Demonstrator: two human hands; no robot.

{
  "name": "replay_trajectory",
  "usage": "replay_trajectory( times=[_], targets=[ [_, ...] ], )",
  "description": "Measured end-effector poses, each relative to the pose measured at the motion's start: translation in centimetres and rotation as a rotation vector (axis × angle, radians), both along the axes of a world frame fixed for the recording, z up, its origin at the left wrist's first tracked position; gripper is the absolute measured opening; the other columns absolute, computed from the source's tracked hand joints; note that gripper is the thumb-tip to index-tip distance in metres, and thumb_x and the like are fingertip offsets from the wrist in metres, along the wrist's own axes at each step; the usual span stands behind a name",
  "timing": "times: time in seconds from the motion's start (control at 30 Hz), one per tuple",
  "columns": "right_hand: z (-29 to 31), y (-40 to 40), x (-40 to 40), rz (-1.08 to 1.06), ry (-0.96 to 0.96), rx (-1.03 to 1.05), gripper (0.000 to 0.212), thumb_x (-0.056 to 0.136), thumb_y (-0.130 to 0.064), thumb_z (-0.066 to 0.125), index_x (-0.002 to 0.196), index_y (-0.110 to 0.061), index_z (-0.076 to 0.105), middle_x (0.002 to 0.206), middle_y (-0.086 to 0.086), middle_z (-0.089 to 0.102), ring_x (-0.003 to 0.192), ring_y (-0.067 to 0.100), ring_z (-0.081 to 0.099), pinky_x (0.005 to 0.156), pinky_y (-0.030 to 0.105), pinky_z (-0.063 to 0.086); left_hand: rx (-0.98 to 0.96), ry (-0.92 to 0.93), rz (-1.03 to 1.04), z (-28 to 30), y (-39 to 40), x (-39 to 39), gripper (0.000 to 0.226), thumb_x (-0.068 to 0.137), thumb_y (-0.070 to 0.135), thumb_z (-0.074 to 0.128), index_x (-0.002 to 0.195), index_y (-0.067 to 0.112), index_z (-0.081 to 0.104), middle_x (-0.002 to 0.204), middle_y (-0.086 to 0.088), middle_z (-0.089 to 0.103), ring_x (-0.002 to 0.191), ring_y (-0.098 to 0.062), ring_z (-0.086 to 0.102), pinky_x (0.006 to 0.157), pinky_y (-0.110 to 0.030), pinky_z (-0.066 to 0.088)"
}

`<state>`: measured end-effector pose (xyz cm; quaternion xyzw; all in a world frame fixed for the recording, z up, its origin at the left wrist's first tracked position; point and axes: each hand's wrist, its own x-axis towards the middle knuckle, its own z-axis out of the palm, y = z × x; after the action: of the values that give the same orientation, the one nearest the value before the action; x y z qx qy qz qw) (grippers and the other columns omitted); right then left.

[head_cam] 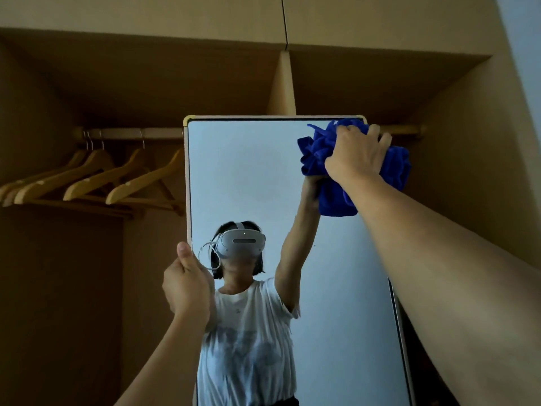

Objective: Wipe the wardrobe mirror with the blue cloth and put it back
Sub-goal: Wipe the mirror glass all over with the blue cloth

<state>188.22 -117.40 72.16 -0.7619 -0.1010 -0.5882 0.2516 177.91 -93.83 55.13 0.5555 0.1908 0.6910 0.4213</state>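
While wooden hangers (87, 177) crowd the rail at far left, the left hand (187, 285) grips the mirror (263, 177) by its left edge, thumb up. Bare glass spreads rightward to the top right corner, where the right hand (355, 155) presses the bunched blue cloth (316, 153), fingers curled into it.

The right arm reaches up and forward, nearly straight, its right hand (355, 155) raised high with fingers curled in a grip. The left hand (187, 284) sits lower (forearm angled upward), thumb pointing up, fingers curled.
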Motion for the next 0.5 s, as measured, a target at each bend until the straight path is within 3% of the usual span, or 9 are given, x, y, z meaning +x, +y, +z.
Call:
replay_trajectory(
  times=[0.17, 0.5],
  targets=[
    [0.4, -0.3, 0.2, 0.011, 0.092, 0.074, 0.039, 0.086, -0.033, 0.061, 0.12, -0.015, 0.053, 0.119, 0.009, 0.058, 0.118, 0.034, 0.041, 0.096, 0.047, 0.028, 0.005, 0.004, -0.015, -0.1, -0.1, -0.1, 0.063, 0.093, 0.059, 0.026, 0.063, 0.009, 0.05, 0.063, -0.01, 0.056, 0.062, -0.024, 0.055, 0.059, -0.033, 0.042],
    [-3.3, 0.1, 0.1, 0.034, 0.089, 0.177, 0.03, 0.086, -0.029, 0.059, 0.11, -0.013, 0.056, 0.106, 0.009, 0.062, 0.11, 0.032, 0.046, 0.091, 0.046, 0.033, -0.025, 0.004, -0.026, 0.0, -0.2, -0.2, 0.061, 0.093, 0.059, 0.026, 0.063, 0.013, 0.052, 0.065, -0.007, 0.056, 0.063, -0.021, 0.054, 0.061, -0.034, 0.041]
  ],
)
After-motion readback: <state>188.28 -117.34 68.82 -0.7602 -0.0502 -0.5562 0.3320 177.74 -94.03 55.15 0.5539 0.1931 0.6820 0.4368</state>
